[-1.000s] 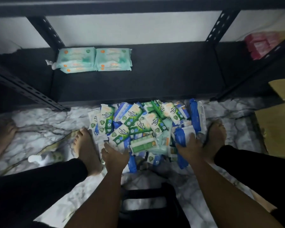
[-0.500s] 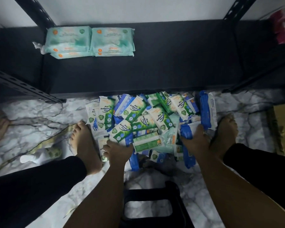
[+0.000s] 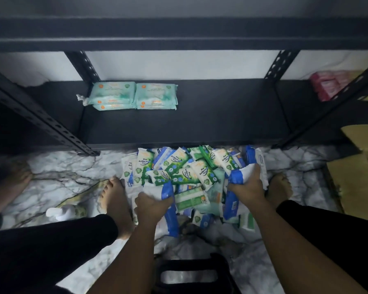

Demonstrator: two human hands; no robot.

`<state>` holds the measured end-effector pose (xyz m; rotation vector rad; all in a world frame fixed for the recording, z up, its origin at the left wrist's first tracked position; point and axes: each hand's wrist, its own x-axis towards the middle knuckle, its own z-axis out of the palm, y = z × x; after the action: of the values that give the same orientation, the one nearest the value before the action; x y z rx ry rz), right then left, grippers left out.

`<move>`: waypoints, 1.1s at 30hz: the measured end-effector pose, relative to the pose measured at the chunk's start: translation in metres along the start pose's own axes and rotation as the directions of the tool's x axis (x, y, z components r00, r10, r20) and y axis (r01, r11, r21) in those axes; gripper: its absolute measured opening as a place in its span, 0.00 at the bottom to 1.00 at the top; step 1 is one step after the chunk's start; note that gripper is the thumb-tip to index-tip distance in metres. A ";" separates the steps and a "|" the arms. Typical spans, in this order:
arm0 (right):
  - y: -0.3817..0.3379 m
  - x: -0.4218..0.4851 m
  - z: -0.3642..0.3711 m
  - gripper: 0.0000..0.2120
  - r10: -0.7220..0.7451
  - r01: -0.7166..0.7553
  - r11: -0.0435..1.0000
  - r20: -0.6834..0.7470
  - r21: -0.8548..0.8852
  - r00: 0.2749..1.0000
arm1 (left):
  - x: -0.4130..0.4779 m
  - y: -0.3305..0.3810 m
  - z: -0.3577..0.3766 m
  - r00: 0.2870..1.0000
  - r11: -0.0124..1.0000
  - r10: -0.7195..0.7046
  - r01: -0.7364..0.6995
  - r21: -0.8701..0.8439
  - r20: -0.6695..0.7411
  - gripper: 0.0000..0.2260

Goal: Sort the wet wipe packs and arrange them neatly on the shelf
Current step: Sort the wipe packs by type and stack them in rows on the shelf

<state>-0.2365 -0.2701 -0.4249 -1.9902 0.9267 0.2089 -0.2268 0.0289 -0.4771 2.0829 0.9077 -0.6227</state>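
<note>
Left hand (image 3: 151, 205) grips a blue pack (image 3: 165, 193); right hand (image 3: 249, 186) grips another blue pack (image 3: 242, 174), both over the pile (image 3: 185, 172) near the shelf (image 3: 200, 124).

Shelf board (image 3: 210, 124): lay open right of the teal packs (image 3: 134, 96).
Above: upper beam (image 3: 179, 42) capped the opening.
Sides: slotted uprights (image 3: 51, 128) flanked it.

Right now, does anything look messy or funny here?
Yes. The wipe packs lie in a jumbled heap on the floor, tilted every way, while only two teal stacks sit tidy on the shelf.
</note>
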 end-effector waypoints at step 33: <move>0.035 0.003 0.033 0.44 -0.012 0.011 0.999 0.029 0.042 0.999 | 0.035 0.037 -0.003 0.771 0.666 0.610 -0.625 0.408 0.183 0.53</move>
<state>-0.2514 -0.2564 -0.4684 -1.9487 0.8935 0.2103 -0.1760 0.0281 -0.4818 2.5853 -0.0364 -0.5105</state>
